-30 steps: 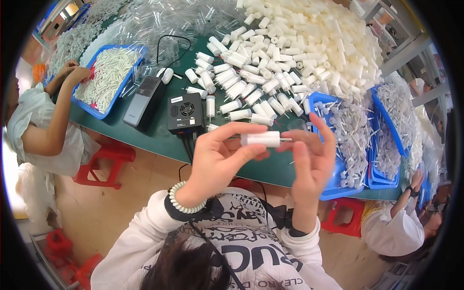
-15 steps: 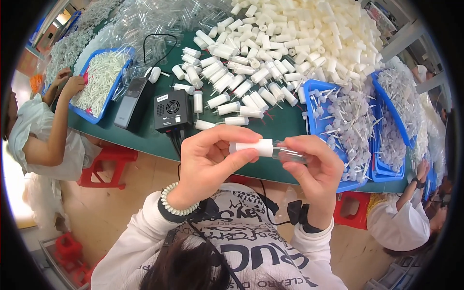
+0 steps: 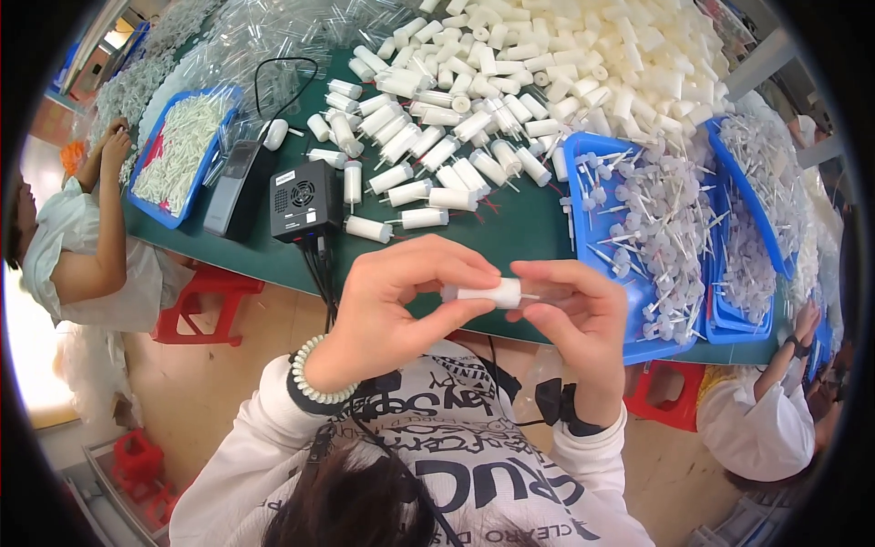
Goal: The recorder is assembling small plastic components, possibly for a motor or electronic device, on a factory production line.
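Observation:
Just off the near table edge, my left hand (image 3: 387, 296) pinches a white foam cylinder (image 3: 492, 293) between thumb and fingertips. A thin pale stem (image 3: 530, 297) sticks out of the cylinder's right end. My right hand (image 3: 588, 314) is closed round a clear plastic tube (image 3: 554, 304), mostly hidden by its fingers. The tube surrounds the stem and meets the cylinder's right end; how far it covers the foam I cannot tell. Beyond my hands lie several finished-looking cylinders in clear sleeves (image 3: 422, 218), some with thin stems and red wires.
Bare foam cylinders (image 3: 583, 55) pile up at the back, beside clear tubes (image 3: 264, 46). Blue trays (image 3: 583, 205) of stemmed translucent parts stand right. A black box (image 3: 305, 202), a dark handheld device (image 3: 239, 187) and another blue tray (image 3: 164, 215) sit left. People work at both sides.
My right hand has come left toward my left hand, bringing the clear tube closer along the stem to the foam cylinder. The view has shifted slightly.

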`<state>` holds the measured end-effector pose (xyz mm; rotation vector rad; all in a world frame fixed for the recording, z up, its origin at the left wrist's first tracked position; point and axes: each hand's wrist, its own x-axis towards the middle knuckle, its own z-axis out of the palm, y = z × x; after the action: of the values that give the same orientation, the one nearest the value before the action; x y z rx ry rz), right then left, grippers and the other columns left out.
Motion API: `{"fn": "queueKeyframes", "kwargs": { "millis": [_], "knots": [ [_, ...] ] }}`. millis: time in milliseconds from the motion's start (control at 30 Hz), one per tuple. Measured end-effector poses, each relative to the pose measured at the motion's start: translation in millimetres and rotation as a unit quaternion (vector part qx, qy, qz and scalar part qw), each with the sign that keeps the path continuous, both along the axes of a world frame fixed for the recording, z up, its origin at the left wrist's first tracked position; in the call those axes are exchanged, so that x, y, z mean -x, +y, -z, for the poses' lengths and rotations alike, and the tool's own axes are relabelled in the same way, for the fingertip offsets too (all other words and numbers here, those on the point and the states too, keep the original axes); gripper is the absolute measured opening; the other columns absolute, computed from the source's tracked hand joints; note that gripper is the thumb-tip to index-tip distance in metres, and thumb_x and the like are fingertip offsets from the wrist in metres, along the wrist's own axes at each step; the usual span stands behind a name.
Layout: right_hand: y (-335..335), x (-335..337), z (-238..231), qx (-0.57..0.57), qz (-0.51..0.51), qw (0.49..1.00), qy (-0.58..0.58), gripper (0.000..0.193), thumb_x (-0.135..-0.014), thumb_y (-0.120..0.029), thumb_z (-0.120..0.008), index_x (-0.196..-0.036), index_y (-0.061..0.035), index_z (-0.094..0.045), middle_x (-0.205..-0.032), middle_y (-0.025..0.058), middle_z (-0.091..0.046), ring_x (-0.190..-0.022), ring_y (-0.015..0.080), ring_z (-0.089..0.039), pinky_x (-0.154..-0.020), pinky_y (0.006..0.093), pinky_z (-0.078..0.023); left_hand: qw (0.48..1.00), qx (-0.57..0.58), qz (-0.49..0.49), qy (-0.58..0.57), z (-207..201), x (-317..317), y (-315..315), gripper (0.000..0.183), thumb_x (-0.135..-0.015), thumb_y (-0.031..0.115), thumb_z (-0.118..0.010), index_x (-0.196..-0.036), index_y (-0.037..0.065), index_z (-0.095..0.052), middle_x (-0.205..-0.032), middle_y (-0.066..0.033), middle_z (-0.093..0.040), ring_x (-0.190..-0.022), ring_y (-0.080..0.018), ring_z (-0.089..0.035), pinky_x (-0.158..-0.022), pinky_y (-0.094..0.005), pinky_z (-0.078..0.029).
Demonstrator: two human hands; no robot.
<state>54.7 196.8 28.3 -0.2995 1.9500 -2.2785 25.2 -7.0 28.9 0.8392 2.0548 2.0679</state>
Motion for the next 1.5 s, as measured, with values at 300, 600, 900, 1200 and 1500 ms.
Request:
{"fn": "queueKeyframes", "kwargs": {
  "millis": [300,600,900,1200,1500],
  "knots": [
    [9,-6,9,0.039,0.102,0.992,0.066,0.031,-0.073,0.007,-0.067,-0.103,0.0048,-0.057,-0.1,0.013,-0.061,-0.091,0.0175,-0.06,-0.078,0.0272,-0.049,0.974,-0.08,-0.111,-0.181,-12,-13,20,0.021,-0.075,-0.013,-0.063,-0.095,-0.009,-0.06,-0.1,-0.0167,-0.061,-0.086,-0.0215,-0.064,-0.075,-0.027,-0.054],
    [5,-16,0,-0.104,0.088,0.981,0.141,0.03,-0.073,0.0,-0.071,-0.101,0.0029,-0.061,-0.094,0.0117,-0.063,-0.081,0.0175,-0.062,-0.069,0.0259,-0.049,0.989,-0.088,-0.083,-0.087,-2,-26,28,0.031,-0.066,-0.011,-0.07,-0.094,-0.005,-0.061,-0.099,-0.0195,-0.062,-0.087,-0.0204,-0.062,-0.075,-0.0303,-0.052],
    [-8,-22,4,-0.237,0.099,0.94,0.226,0.028,-0.084,-0.026,-0.062,-0.092,0.0009,-0.063,-0.083,0.0122,-0.063,-0.069,0.0231,-0.06,-0.06,0.0299,-0.049,0.962,-0.218,-0.023,-0.163,1,-30,32,0.033,-0.074,-0.007,-0.065,-0.105,-0.004,-0.056,-0.104,-0.0103,-0.057,-0.093,-0.0163,-0.059,-0.08,-0.0297,-0.051],
    [-14,-14,-16,-0.067,0.096,0.981,0.153,0.027,-0.067,0.006,-0.071,-0.093,0.0036,-0.065,-0.093,0.0146,-0.063,-0.078,0.0178,-0.06,-0.068,0.0254,-0.049,0.998,-0.006,-0.057,0.017,-14,-27,8,0.033,-0.073,-0.003,-0.07,-0.104,-0.003,-0.059,-0.104,-0.0112,-0.058,-0.088,-0.0173,-0.062,-0.071,-0.0263,-0.054],
    [-17,-15,-21,-0.125,0.073,0.973,0.177,0.026,-0.068,0.009,-0.069,-0.093,0.0035,-0.067,-0.093,0.0148,-0.063,-0.079,0.0175,-0.062,-0.065,0.0251,-0.051,0.985,0.037,-0.074,0.152,-13,-21,-3,0.036,-0.063,-0.003,-0.077,-0.096,-0.003,-0.062,-0.095,-0.0158,-0.062,-0.083,-0.0208,-0.062,-0.068,-0.0269,-0.052]
  ]
}}
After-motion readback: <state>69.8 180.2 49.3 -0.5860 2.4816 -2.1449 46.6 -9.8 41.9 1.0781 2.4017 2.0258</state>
